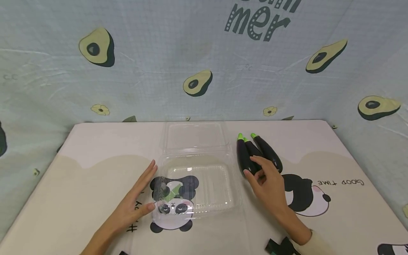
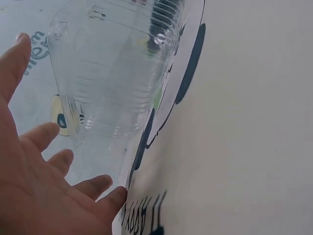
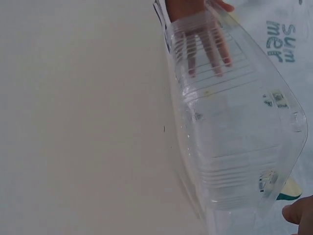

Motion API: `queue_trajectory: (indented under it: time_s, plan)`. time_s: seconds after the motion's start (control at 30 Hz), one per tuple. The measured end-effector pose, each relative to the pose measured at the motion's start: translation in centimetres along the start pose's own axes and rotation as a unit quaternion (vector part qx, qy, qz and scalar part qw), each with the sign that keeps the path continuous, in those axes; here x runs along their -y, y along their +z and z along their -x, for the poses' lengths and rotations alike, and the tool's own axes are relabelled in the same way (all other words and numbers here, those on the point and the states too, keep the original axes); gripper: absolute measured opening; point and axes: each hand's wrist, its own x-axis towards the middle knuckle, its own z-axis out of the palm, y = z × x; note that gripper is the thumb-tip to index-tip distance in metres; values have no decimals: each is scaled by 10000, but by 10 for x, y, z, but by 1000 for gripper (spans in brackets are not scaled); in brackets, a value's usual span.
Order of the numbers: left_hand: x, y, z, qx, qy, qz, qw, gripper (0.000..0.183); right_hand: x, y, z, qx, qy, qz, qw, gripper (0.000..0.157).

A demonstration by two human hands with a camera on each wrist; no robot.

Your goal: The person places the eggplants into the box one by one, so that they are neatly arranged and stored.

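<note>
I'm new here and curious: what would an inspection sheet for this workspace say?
Surface: pale tabletop with panda prints.
Job's things: clear plastic container, its lid opened away from the person; three eggplants right of it, green tips pointing away.
Clutter: dark object near the right wrist, identity unclear.
Grips: left hand beside the container, fingers spread; right hand at the eggplants, firmness of hold unclear.
Cables: nothing seen.
Surroundings: pale backdrop with avocado prints.
</note>
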Motion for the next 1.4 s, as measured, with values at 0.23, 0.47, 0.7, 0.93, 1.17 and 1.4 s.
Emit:
queue_trajectory:
  time_s: [0.23,0.47,0.7,0.93,1.17,1.4]
  plan:
    - [5,4,1,35,-79,230,9997,85,-4,5,6,16,135,227,9997,50]
    - [8,7,0,38,-78,135,9999,86,-10,13,11,79,89,306,9995,54]
    - [8,6,-1,51,-74,54,9999,88,-10,19,12,-10,63,474,9989,54]
    - [8,9,-1,32,-218,39,9997,87,-11,20,13,-55,99,761,9970,53]
    - [8,8,-1,90,-197,104,9997,86,-12,20,14,-115,123,1070,9941,52]
    - [7,7,0,108,-199,108,9997,86,-9,18,11,66,156,1362,9905,52]
